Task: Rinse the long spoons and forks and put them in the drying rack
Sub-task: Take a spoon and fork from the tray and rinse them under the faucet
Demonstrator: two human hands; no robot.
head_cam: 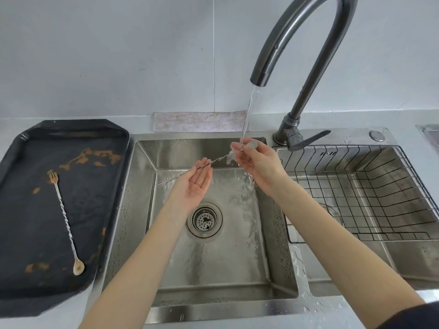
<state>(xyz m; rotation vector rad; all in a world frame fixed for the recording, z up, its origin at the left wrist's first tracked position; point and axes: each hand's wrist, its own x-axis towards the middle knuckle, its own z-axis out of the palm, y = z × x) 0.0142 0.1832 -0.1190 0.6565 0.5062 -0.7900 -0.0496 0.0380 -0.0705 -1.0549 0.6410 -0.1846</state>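
Both my hands are over the left sink basin [166, 269], under the running tap [297, 51]. A long twisted-handle spoon [215, 160] is between them, its long axis running low-left to high-right, roughly level and slanting up toward the water stream [249, 110]. My right hand [255, 160] pinches the upper right end, thumb and fingers closed on it just where the water lands; which end that is I cannot tell through the splash. My left hand [196, 184] is palm up, fingers loosely open, with the shaft lying across the fingertips, supporting rather than clasping; the thin far end of the shaft pokes out past them to the left, over the basin. The drain strainer [204, 219] sits below my left wrist. On the desk to the left, a black tray [21, 233] smeared with brown residue holds another long piece [66, 222], fork end pointing away from me, spoon bowl toward me, long axis near vertical and leaning slightly right. The wire drying rack [356, 167] sits in the right basin, just beside my right forearm. The tap's lever [308, 140] juts out right between the basins. A folded cloth [199, 122] lies behind the sink against the wall.
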